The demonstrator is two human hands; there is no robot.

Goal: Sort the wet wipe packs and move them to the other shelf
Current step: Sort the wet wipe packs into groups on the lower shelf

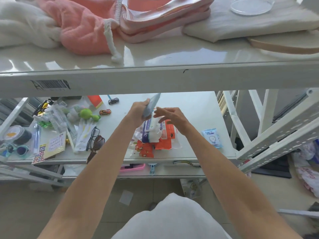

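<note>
My left hand (138, 110) grips a grey-blue wet wipe pack (151, 105), held tilted on edge above the middle shelf (198, 107). My right hand (170, 116) hovers just right of it with fingers spread, holding nothing. Under both hands lies a pile of wipe packs (155, 135): white-and-purple ones on top, orange ones beneath and to the right. A single small light-blue wipe pack (211, 137) lies apart on the right side of the shelf.
The upper shelf (155, 56) carries pink and white towels (77, 28) and a clear lid (250, 6). Left of the pile lie glasses (94, 137), toy cars (105, 111), a green toy (88, 114) and stationery. A slanted white rack (276, 131) stands at the right.
</note>
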